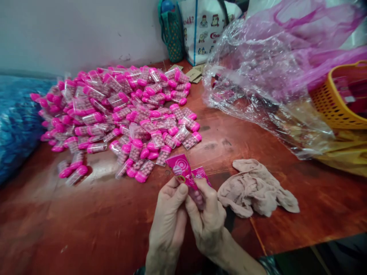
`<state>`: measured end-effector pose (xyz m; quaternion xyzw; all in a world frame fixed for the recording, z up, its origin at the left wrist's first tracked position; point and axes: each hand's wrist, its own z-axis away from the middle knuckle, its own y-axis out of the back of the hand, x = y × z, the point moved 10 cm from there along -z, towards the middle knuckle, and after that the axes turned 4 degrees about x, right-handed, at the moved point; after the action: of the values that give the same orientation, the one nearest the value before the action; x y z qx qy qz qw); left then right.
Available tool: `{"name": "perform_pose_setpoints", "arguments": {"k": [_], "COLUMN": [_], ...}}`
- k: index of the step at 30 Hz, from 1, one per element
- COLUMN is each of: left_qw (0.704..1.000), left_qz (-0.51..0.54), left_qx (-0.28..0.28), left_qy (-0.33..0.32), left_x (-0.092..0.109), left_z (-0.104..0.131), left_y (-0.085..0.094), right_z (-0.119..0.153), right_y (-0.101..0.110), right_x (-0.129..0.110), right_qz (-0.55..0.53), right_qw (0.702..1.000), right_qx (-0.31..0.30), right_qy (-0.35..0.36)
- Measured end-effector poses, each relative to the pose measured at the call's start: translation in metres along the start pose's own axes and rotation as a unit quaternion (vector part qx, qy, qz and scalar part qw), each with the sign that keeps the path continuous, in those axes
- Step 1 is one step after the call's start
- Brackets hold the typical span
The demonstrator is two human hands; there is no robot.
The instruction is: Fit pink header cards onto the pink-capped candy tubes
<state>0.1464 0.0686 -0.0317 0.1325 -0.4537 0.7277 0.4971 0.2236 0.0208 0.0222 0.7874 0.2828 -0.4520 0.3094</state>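
Observation:
My left hand [169, 219] is closed, thumb and fingertips pinching the edge of a pink printed card [180, 165]. By that thumb shows a small yellow-green ring [181, 178], perhaps a rubber band. My right hand [208, 219] is wrapped round a small clear container of pink balls [197, 196], partly hidden by the fingers. A second pink printed card [201, 173] sticks up behind my right fingers; whether it is joined to the first I cannot tell. Beyond both hands lies a large heap of clear containers [134, 114] with bright pink caps, filled with pink balls.
A crumpled beige cloth [256, 189] lies right of my hands on the reddish-brown table [109, 221]. Clear plastic wrap [255, 72] and a yellow basket [335, 109] stand at the right. Blue plastic [20, 118] is at the left, a printed bag [197, 34] at the back.

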Motion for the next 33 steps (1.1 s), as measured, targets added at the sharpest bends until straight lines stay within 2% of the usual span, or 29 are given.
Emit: {"name": "perform_pose_setpoints", "arguments": {"k": [3, 6, 9, 12, 15, 17, 18, 20, 21, 23, 26, 33], "left_qw": [0.999, 0.993, 0.985, 0.986, 0.991, 0.993, 0.992, 0.991, 0.99, 0.98, 0.957, 0.931], "left_qz": [-0.019, -0.049, -0.09, -0.141, -0.133, -0.106, -0.1, -0.113, -0.135, -0.195, -0.261, -0.304], "left_qx": [0.029, 0.079, 0.091, 0.034, -0.023, -0.056, -0.067, -0.057, -0.036, 0.01, 0.045, 0.105], "left_qy": [-0.012, -0.069, -0.119, -0.081, -0.023, 0.015, 0.033, 0.039, 0.02, -0.043, -0.116, -0.171], "left_x": [0.005, 0.022, 0.033, 0.017, -0.01, -0.026, -0.033, -0.037, -0.034, -0.02, -0.002, 0.017], "left_z": [-0.004, -0.006, -0.004, -0.001, 0.005, 0.009, 0.01, 0.011, 0.011, 0.011, 0.017, 0.019], "left_y": [0.012, 0.029, 0.035, 0.026, 0.015, 0.008, 0.006, 0.008, 0.012, 0.02, 0.023, 0.026], "right_z": [0.003, -0.001, -0.016, -0.026, -0.012, -0.002, 0.0, 0.002, 0.003, 0.002, 0.004, 0.017], "right_y": [-0.017, -0.023, -0.011, -0.006, -0.019, -0.021, -0.02, -0.02, -0.021, -0.026, -0.031, -0.042], "right_x": [0.017, 0.021, 0.021, 0.028, 0.053, 0.067, 0.072, 0.077, 0.077, 0.073, 0.066, 0.064], "right_qz": [-0.049, -0.061, -0.082, -0.105, -0.204, -0.264, -0.282, -0.299, -0.309, -0.335, -0.368, -0.432], "right_qw": [0.993, 0.981, 0.979, 0.971, 0.912, 0.869, 0.857, 0.846, 0.842, 0.835, 0.828, 0.787], "right_qx": [-0.077, -0.151, -0.142, -0.128, -0.144, -0.105, -0.082, -0.063, -0.065, -0.074, -0.072, -0.061], "right_qy": [-0.072, -0.102, -0.117, -0.17, -0.326, -0.405, -0.424, -0.437, -0.438, -0.43, -0.416, -0.437]}}
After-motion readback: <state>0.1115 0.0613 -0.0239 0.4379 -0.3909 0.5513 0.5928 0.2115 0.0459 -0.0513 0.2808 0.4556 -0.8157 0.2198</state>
